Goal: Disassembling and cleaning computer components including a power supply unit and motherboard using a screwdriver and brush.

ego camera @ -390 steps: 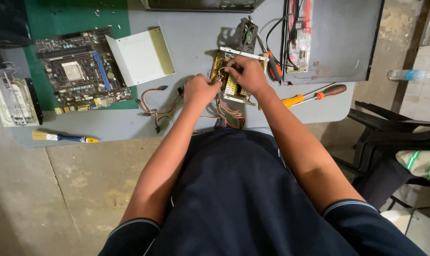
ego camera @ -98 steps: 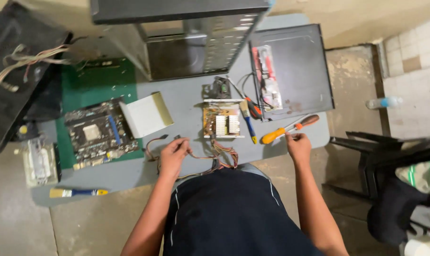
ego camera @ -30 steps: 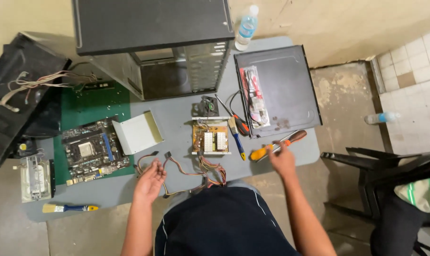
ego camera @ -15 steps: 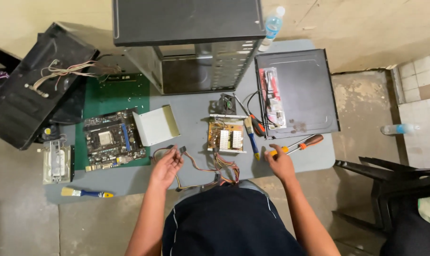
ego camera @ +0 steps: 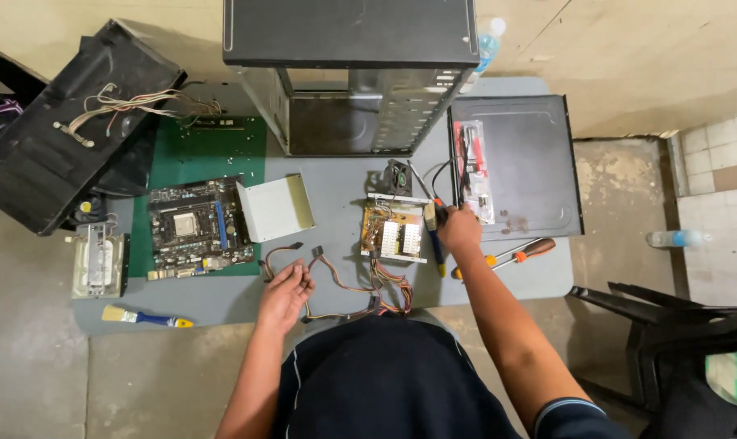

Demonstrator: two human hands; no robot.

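My right hand (ego camera: 459, 228) reaches to the right edge of the bare power supply board (ego camera: 393, 238). Its fingers are closed on the dark upper end of a blue-and-yellow-handled tool (ego camera: 436, 248) lying beside the board. My left hand (ego camera: 286, 294) rests on the grey table (ego camera: 222, 297) near the front edge, fingers loosely apart. It touches the coloured cable bundle (ego camera: 360, 294) that runs from the board. An orange-handled screwdriver (ego camera: 519, 252) lies just right of my right hand.
An open computer case (ego camera: 352, 73) stands at the back, with a black side panel (ego camera: 523, 162) holding a red tool pack (ego camera: 472, 167). To the left are a motherboard (ego camera: 191, 226) on a green mat (ego camera: 214, 146), a pale metal box (ego camera: 275, 207), a paintbrush (ego camera: 145, 317) and a small fan (ego camera: 398, 175). A black chair (ego camera: 677, 325) stands at the right.
My right hand has moved up from the screwdriver to the tool beside the board. My left hand stays at the cables. The view has shifted slightly.
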